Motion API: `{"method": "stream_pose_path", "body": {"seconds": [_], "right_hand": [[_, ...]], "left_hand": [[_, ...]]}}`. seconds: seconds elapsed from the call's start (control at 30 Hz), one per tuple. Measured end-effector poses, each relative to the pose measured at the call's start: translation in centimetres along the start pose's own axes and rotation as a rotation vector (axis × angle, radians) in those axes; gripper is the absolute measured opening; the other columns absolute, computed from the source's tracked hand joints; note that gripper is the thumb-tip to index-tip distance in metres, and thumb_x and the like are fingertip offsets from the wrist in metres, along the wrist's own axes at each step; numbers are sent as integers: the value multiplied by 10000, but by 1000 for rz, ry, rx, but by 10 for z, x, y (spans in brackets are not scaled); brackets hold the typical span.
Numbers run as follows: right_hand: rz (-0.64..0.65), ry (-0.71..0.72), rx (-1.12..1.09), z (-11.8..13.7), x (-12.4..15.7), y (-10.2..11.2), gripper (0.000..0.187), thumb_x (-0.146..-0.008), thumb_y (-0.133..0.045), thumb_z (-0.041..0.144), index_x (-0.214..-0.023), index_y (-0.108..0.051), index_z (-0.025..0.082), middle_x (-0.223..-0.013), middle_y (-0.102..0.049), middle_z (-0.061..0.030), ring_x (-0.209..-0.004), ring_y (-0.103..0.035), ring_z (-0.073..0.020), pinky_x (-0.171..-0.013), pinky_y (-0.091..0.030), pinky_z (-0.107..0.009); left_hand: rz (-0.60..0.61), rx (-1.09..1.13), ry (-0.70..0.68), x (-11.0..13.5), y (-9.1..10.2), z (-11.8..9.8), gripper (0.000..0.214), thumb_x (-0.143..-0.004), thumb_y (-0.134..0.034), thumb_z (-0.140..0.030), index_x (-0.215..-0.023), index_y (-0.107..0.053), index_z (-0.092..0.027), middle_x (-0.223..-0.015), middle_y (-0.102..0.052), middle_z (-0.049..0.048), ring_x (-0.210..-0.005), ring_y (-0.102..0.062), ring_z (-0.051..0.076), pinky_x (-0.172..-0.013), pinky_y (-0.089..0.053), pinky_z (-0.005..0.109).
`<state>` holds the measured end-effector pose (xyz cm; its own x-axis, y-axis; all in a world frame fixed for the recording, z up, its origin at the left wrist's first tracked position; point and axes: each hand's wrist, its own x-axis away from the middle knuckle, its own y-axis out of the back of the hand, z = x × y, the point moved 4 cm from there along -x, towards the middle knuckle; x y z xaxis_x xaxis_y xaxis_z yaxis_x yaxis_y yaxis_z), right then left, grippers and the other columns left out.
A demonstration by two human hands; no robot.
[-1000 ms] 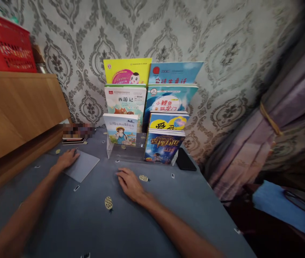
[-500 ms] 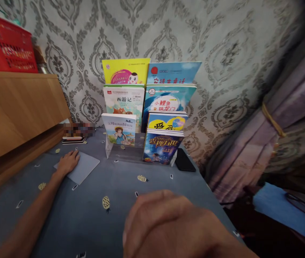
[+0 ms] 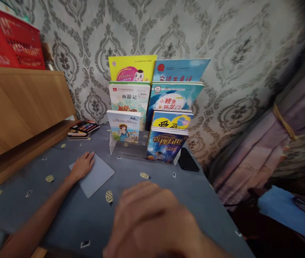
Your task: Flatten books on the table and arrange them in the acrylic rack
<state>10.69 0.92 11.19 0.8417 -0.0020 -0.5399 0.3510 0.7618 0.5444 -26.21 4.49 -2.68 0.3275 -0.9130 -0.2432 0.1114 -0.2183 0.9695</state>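
Note:
My left hand (image 3: 82, 166) lies flat, fingers stretched out, on the left part of a thin grey sheet (image 3: 98, 175) that rests on the blue-grey tablecloth (image 3: 168, 186). My right hand (image 3: 152, 225) is raised close to the camera, large and blurred; its fingers look curled, and I cannot see whether anything is in them. Beyond both hands a clear tiered stand (image 3: 127, 147) holds several children's books, with a dark blue one (image 3: 165, 146) at the front right and a pale one with a girl on it (image 3: 124, 127) at the front left.
A black phone (image 3: 187, 159) lies right of the stand. A small pile of dark books (image 3: 82, 129) sits at the back left beside a wooden cabinet (image 3: 15, 107) bearing a red crate (image 3: 10, 41). A purple curtain (image 3: 276, 136) hangs at the right.
My right hand has lifted off the cloth and come up near the camera. The view has shifted a little, and my left hand stays on the grey sheet.

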Motion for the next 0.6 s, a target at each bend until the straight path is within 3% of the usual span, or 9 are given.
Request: {"method": "stream_pose_path", "body": {"seconds": [0.07, 0.2, 0.27, 0.37, 0.6], "right_hand": [[7, 1, -22, -6, -29, 0, 503, -962, -478, 634, -952, -727, 198, -945, -755, -56, -925, -707, -170, -887, -542, -295], [17, -268, 225, -50, -57, -15, 269, -993, -571, 389, -1008, -707, 158, -1025, -751, -72, -1024, -682, -189, -976, -486, -324], [49, -370, 377, -80, -48, -29, 202, -974, -609, 309, -1064, -693, 148, -1114, -728, -101, -1108, -649, -218, -1000, -474, -352], [127, -400, 577, -111, -28, -47, 170, -943, -643, 247, -1075, -679, 147, -1195, -685, -129, -1138, -625, -257, -1022, -469, -423], [107, -300, 741, -117, -10, -57, 154, -961, -597, 240, -1075, -663, 160, -1166, -657, -113, -1111, -587, -255, -991, -498, -419]], "left_hand": [[-24, 21, -42, 7, 0, -14, 492, -1003, -306, -351, -1397, -523, -150, -1456, -550, 152, -1336, -528, 281, -1114, -405, 438], [-82, 71, -104, 19, 1, -41, 467, -1001, -344, -342, -1388, -531, -158, -1445, -560, 161, -1338, -528, 302, -1115, -407, 487], [-101, 104, -157, 24, 0, -56, 460, -1000, -359, -340, -1386, -536, -162, -1439, -566, 161, -1339, -528, 303, -1114, -412, 494], [-104, 170, -246, 29, -1, -79, 463, -1005, -368, -350, -1399, -526, -166, -1460, -548, 157, -1347, -520, 293, -1114, -420, 484], [-13, 363, -484, 27, 6, -126, 450, -1016, -412, -376, -1428, -508, -224, -1526, -491, 107, -1407, -462, 235, -1166, -383, 431]]}}
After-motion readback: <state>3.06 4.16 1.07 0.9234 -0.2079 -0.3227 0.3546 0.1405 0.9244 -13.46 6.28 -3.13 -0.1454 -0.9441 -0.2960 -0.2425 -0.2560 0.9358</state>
